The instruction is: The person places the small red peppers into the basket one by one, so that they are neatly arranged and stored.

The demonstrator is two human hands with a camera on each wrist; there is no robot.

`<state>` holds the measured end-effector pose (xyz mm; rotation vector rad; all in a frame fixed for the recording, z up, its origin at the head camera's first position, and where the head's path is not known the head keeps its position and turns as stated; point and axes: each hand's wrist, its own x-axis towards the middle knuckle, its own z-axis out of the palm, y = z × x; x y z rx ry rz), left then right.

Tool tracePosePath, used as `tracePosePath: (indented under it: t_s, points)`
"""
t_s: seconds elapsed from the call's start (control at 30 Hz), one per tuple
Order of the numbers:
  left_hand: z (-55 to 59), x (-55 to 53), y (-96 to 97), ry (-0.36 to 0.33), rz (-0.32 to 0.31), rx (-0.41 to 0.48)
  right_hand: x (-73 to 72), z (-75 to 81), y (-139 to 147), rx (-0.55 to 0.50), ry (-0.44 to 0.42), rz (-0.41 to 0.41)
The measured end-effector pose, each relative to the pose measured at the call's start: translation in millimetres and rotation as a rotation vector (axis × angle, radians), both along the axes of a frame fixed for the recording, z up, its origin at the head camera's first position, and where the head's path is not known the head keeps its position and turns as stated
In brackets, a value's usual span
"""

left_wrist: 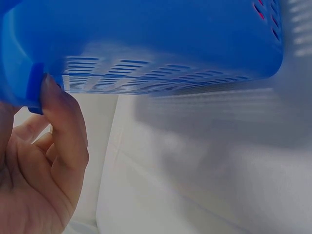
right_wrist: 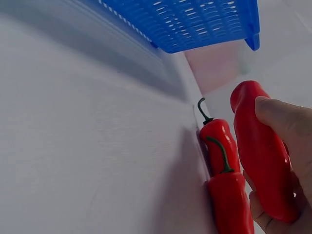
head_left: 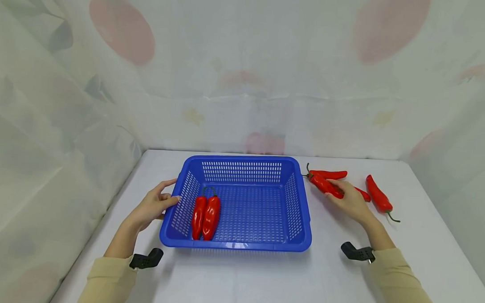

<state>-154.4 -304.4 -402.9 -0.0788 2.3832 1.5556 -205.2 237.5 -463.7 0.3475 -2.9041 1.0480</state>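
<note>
A blue plastic basket stands at mid-table, with two red chili peppers side by side in its left part. My left hand grips the basket's left rim, thumb over the edge and fingers outside; the left wrist view shows the fingers curled at the rim. To the right of the basket, my right hand pinches a red chili pepper between thumb and fingers. Close beneath it, two more red peppers with green stems lie on the table, one partly covered by the hand in the head view.
Another red pepper lies right of my right hand, its stem pointing toward me. The white table meets a pale patterned cloth at the back and sides. A black wrist camera sits on each sleeve.
</note>
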Motion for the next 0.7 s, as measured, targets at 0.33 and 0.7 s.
tracePosePath:
  t_s: [0.33, 0.7]
  points:
    - [0.9, 0.3, -0.1, -0.007, 0.004, 0.010, -5.1, 14.3, -2, -0.018, 0.046, -0.005]
    - [-0.9, 0.5, -0.7, 0.006, 0.003, 0.000, -9.1, 37.0, -8, -0.025, 0.044, 0.017]
